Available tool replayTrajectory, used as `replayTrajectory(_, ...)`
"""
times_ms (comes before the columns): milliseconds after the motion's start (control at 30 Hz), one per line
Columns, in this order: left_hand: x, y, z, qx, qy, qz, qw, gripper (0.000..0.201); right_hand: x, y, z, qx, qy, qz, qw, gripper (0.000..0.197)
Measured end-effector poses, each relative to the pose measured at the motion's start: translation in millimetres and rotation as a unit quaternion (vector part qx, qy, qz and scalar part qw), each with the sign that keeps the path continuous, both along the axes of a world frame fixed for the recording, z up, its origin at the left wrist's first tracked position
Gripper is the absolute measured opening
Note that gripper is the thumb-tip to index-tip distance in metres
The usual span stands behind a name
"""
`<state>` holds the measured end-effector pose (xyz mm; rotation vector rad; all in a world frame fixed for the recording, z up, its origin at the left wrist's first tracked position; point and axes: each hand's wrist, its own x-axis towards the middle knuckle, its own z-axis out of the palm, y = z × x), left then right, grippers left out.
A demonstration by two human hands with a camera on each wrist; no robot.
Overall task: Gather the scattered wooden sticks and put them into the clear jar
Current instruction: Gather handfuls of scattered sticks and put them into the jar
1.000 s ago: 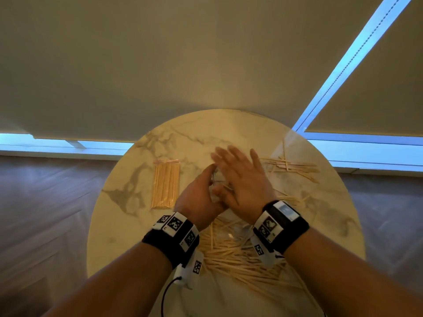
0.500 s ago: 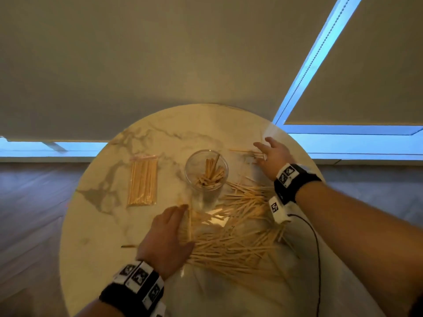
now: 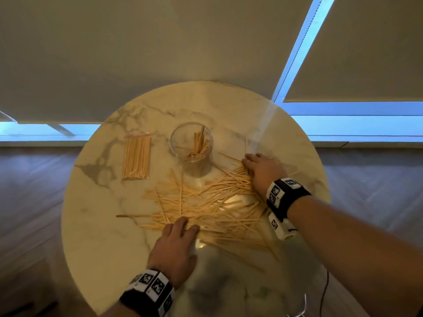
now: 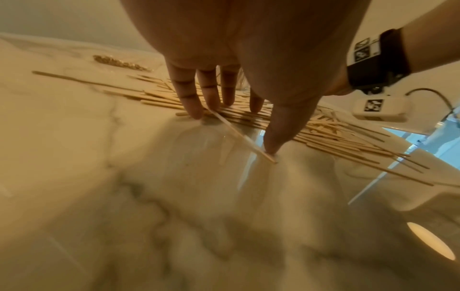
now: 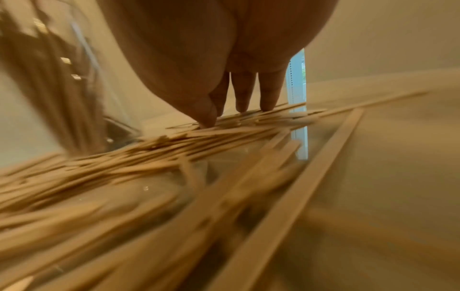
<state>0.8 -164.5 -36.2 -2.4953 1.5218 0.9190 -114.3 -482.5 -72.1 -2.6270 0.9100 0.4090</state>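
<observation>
A clear jar (image 3: pixel 191 143) stands upright on the round marble table (image 3: pixel 96 225), with several wooden sticks leaning inside it. A loose heap of wooden sticks (image 3: pixel 206 202) lies spread between the jar and me. My left hand (image 3: pixel 176 243) lies flat at the heap's near edge, straight fingers (image 4: pixel 191 98) pressing on the sticks and thumb tip touching one stick's end. My right hand (image 3: pixel 261 170) lies flat on the heap's right side, straight fingertips (image 5: pixel 268 98) resting on the sticks (image 5: pixel 174 157) next to the jar (image 5: pixel 49 88).
A clear packet of bundled sticks (image 3: pixel 137 157) lies left of the jar. One stray stick (image 3: pixel 135 215) points left out of the heap. The table's far edge meets a beige wall with a bright window strip. A cable hangs off my right wrist band.
Both hands have left the jar. The left one came down to the heap's near edge; the right swept from the far right inward, pushing scattered sticks toward the heap.
</observation>
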Motion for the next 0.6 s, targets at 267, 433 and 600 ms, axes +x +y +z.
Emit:
replayTrajectory(267, -7.4, -2.0, 1.9, 0.018, -0.021, 0.055, 0.998, 0.072, -30.3, 51.9, 4.7, 0.041, -0.112, 0.005, 0.993, 0.031)
replayTrajectory(433, -11.4, 8.9, 4.5, 0.009, -0.034, 0.097, 0.995, 0.071, -31.4, 47.2, 23.4, 0.020, -0.084, -0.137, 0.987, 0.040)
replayTrajectory(600, -11.0, 32.5, 3.3, 0.035, 0.028, 0.176, 0.983, 0.072, -4.1, 53.8, 25.6, 0.061, -0.025, -0.145, 0.987, 0.024)
